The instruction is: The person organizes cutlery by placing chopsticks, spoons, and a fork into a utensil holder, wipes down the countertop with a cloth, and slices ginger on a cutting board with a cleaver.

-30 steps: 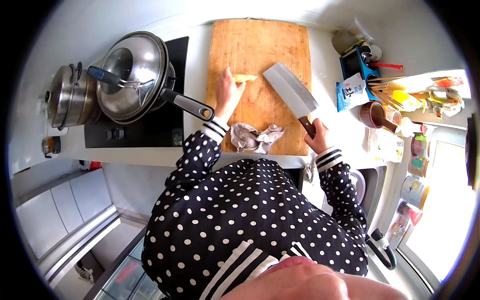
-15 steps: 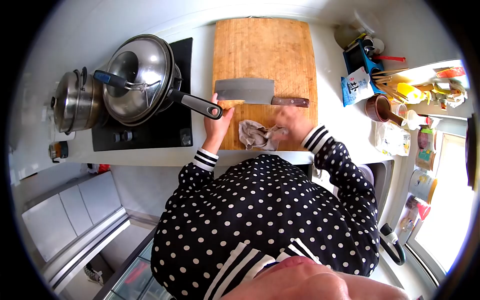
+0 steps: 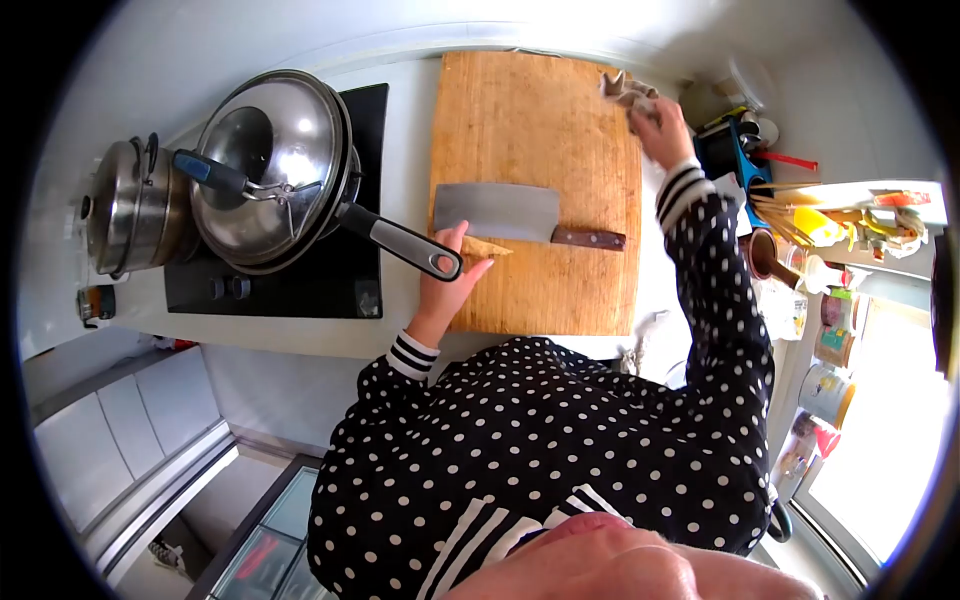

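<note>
A wooden cutting board [image 3: 540, 130] lies in front of me. Across it rests a cleaver [image 3: 497, 211], blade to the left and brown wooden handle to the right. My left hand [image 3: 447, 283] is at the board's left edge, below the blade. Its thumb and fingers are around a tan, tapered piece of food [image 3: 485, 247] whose exact kind I cannot make out. My right hand [image 3: 662, 132] is raised at the board's far right corner, closed on a crumpled greyish-beige cloth [image 3: 628, 91].
A lidded wok [image 3: 270, 190] sits on the black stove [image 3: 350, 285], its handle [image 3: 400, 240] reaching near my left hand. Farther left stands a steel pot [image 3: 130, 215]. Chopsticks [image 3: 782, 215], a brown pot [image 3: 762, 250] and several containers line the right side.
My right hand has gone from the board's near edge to its far right corner, carrying the cloth off the board. My left hand stays by the tan piece.
</note>
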`<state>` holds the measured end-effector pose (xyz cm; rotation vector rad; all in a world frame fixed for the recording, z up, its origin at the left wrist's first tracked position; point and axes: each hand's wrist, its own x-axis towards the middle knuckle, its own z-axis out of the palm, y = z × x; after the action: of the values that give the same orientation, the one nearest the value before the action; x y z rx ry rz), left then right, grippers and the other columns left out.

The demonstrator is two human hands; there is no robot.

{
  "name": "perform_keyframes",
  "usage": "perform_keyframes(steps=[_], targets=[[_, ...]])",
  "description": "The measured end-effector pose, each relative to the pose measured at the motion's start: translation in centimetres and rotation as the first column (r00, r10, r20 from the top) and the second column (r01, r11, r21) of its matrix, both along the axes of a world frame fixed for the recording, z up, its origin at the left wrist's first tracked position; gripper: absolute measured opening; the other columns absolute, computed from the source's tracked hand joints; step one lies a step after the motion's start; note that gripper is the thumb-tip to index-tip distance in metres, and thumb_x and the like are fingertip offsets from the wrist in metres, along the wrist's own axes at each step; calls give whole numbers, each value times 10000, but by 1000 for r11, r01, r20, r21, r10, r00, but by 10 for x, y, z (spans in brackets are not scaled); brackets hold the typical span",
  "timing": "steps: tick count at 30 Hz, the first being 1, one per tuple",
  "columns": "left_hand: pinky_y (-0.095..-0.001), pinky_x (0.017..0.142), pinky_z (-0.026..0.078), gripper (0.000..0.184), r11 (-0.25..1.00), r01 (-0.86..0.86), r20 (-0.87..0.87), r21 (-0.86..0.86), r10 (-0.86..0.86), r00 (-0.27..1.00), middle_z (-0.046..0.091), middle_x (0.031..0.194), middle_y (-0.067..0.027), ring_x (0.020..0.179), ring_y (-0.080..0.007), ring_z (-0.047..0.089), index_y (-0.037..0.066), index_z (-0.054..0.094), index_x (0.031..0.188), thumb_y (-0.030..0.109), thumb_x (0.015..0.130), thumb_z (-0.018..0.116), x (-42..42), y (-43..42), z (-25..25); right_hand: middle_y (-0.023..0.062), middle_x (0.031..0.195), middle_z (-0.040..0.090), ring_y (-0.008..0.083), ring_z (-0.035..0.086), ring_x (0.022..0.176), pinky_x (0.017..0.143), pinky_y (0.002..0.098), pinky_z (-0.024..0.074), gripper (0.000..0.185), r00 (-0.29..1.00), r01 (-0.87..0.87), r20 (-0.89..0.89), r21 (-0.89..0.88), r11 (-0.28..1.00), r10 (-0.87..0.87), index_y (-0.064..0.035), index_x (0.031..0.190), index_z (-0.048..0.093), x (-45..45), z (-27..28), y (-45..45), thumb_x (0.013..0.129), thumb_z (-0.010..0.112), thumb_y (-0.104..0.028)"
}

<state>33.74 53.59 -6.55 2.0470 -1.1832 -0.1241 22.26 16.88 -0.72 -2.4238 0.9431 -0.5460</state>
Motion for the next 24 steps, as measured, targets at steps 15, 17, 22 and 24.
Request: perform_keyframes(steps=[15, 17, 22, 24], targets=[[-430, 943, 334, 889, 987, -140, -141, -80, 127, 982, 366, 1245, -257, 1135, -367, 389, -68, 238, 1306, 234, 655, 762, 5, 21, -33, 171, 884, 598, 301, 579, 847, 731, 374, 471, 292, 990, -111, 75, -91, 990, 118, -44, 902, 597, 187, -85, 43, 725, 667, -266], [-431, 942, 335, 883, 987, -155, -271, -52, 135, 953, 370, 1241, -257, 1135, -369, 389, -67, 242, 1305, 231, 655, 761, 7, 24, -26, 166, 920, 607, 269, 588, 859, 735, 356, 477, 290, 1000, -8, 28, 5, 1000, 7, -49, 912, 608, 194, -66, 29, 724, 675, -258], [-430, 947, 334, 851, 990, -126, -267, -70, 103, 958, 377, 1237, -254, 1141, -365, 390, -66, 267, 1293, 230, 663, 754, 11, 31, -37, 144, 1149, 517, 268, 462, 1092, 887, 432, 383, 397, 820, 388, -432, -59, 920, -374, -56, 1113, 539, 169, -118, -84, 838, 486, -337], [-429, 950, 334, 833, 988, -133, -261, -75, 109, 959, 377, 1238, -252, 1142, -361, 391, -66, 280, 1287, 233, 667, 751, 13, 29, -37, 69, 1244, 461, 290, 331, 1173, 911, 449, 306, 316, 720, 297, -536, -336, 894, -441, -223, 1107, 565, 205, -102, -14, 818, 461, -297]])
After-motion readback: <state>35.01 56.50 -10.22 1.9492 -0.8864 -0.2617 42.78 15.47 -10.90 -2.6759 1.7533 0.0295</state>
